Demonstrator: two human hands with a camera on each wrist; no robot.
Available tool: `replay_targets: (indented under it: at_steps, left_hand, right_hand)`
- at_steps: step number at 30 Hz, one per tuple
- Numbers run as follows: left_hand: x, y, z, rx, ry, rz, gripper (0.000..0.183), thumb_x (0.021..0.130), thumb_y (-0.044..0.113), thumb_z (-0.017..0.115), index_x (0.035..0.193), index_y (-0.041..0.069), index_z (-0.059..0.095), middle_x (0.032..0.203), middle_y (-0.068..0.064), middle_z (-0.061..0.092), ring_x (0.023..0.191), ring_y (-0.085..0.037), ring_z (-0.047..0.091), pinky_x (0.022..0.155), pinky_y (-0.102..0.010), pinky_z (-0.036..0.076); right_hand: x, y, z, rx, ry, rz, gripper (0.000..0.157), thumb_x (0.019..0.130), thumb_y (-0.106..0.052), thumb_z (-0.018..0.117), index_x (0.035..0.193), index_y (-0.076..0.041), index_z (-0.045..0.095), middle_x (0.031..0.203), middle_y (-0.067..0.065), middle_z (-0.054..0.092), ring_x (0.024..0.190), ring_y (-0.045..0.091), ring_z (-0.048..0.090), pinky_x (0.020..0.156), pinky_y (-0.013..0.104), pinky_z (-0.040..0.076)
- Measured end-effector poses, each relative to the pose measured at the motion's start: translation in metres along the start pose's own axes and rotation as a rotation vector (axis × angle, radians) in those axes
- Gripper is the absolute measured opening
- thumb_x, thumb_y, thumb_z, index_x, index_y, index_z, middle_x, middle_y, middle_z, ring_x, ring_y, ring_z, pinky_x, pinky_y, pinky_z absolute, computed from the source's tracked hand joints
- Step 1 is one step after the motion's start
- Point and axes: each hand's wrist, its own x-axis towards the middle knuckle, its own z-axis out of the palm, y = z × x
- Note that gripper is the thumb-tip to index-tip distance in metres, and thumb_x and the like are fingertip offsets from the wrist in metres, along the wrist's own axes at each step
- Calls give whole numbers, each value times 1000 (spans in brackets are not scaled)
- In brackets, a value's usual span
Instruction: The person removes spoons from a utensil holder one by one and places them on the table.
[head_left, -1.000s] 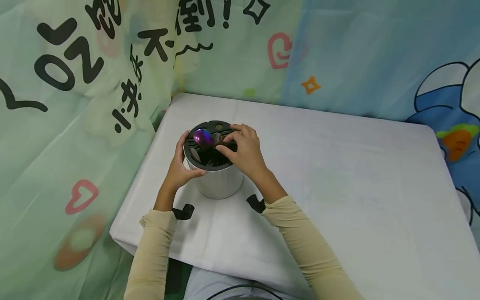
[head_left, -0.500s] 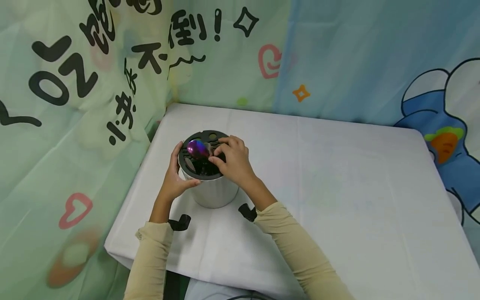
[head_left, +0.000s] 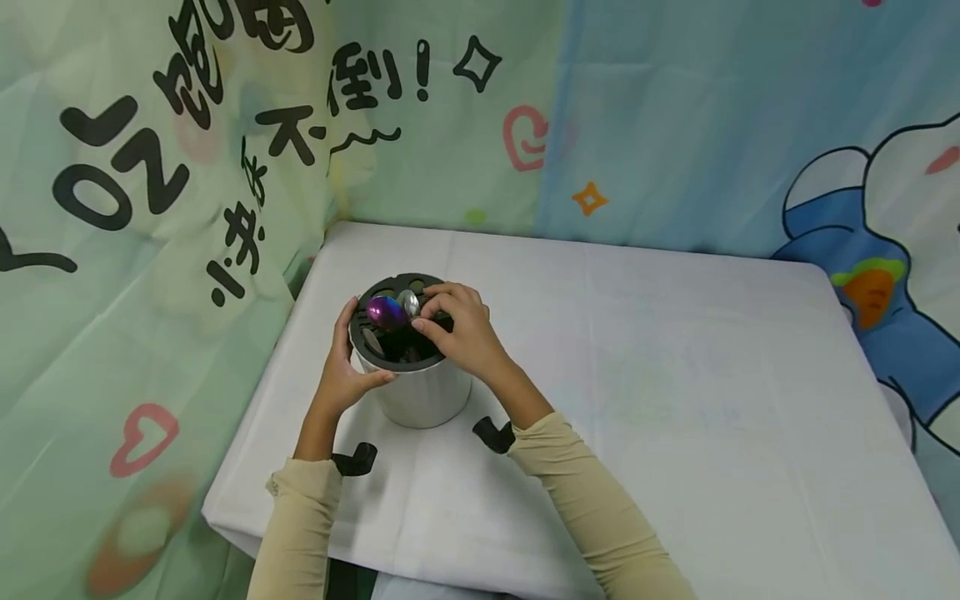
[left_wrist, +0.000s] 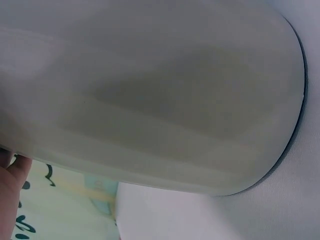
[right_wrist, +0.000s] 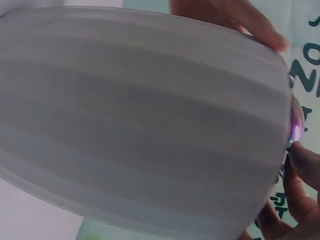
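A white round cutlery holder (head_left: 423,400) with a black slotted top (head_left: 416,283) stands on the table. My left hand (head_left: 341,371) grips it near the rim, thumb at the front and fingers on the far left side. Out of the top rises a spoon with a shiny purple-blue bowl (head_left: 386,312). Right beside it is a smaller silver spoon (head_left: 409,303), which the thumb and fingers of my right hand (head_left: 463,333) pinch just below its bowl. Both handles are hidden inside the holder. In the right wrist view the holder's wall (right_wrist: 150,125) covers most of the frame, the purple spoon (right_wrist: 297,120) showing past its rim.
A white cloth covers the table (head_left: 637,383). Printed curtains (head_left: 667,125) hang along its back and left sides. Black wrist mounts (head_left: 495,435) stick out from both forearms, just in front of the holder.
The head view has tilted, so everything sits lower and a little to the left. The silver spoon's bowl has turned and now shows bright beside the purple one. My left hand keeps its grip.
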Motion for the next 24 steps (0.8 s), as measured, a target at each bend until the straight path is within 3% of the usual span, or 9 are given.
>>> replay_targets:
  at_steps: [4, 8, 12, 15, 17, 21, 24]
  left_hand:
    - [-1, 4, 3, -9, -4, 23, 131, 53, 68, 71, 144, -2, 9, 150, -23, 12, 139, -37, 9, 110, -57, 7]
    - [-4, 2, 3, -35, -5, 42, 128, 55, 64, 74, 143, -4, 10, 149, -25, 12, 139, -38, 7, 110, -58, 5]
    - [-4, -8, 1, -38, 0, 42, 119, 58, 38, 85, 144, 0, 12, 150, -23, 14, 139, -37, 8, 110, -59, 6]
    - [-2, -18, 0, -8, 5, 42, 110, 59, 10, 83, 145, 4, 13, 150, -18, 17, 139, -33, 10, 110, -58, 10]
    - [-1, -23, 1, 10, 6, 48, 107, 60, 0, 78, 145, 7, 14, 150, -16, 17, 139, -31, 12, 110, -57, 11]
    - [-2, -23, 4, 15, 6, 52, 105, 61, -2, 75, 146, 10, 14, 150, -15, 18, 139, -32, 12, 109, -59, 11]
    - [-4, -22, 5, 20, 12, 39, 105, 61, -1, 75, 146, 12, 15, 150, -16, 18, 139, -33, 12, 108, -61, 11]
  right_hand:
    - [-2, -6, -13, 105, 16, -29, 12, 87, -15, 61, 84, -5, 56, 115, 13, 60, 120, 33, 42, 99, 53, 29]
    - [-5, -19, -28, 228, 22, -17, 11, 91, -14, 56, 91, -4, 54, 98, 14, 64, 100, 25, 55, 91, 41, 42]
    - [-10, -33, -45, 382, 72, -61, 10, 91, -7, 53, 96, 1, 52, 90, 18, 63, 86, 16, 58, 82, 32, 47]
    - [-15, -40, -63, 529, 170, -150, 14, 91, -6, 53, 95, 7, 50, 86, 10, 62, 83, 8, 60, 81, 26, 48]
    - [-19, -41, -77, 644, 265, -219, 17, 90, -11, 56, 93, 4, 50, 85, 2, 63, 81, 6, 62, 78, 23, 49]
    - [-32, -31, -112, 790, 468, -339, 14, 90, -17, 58, 92, -5, 52, 85, -3, 67, 77, 9, 65, 70, 21, 48]
    - [-48, -13, -137, 808, 585, -306, 4, 91, -9, 54, 93, -6, 52, 86, 0, 68, 76, 11, 66, 68, 21, 48]
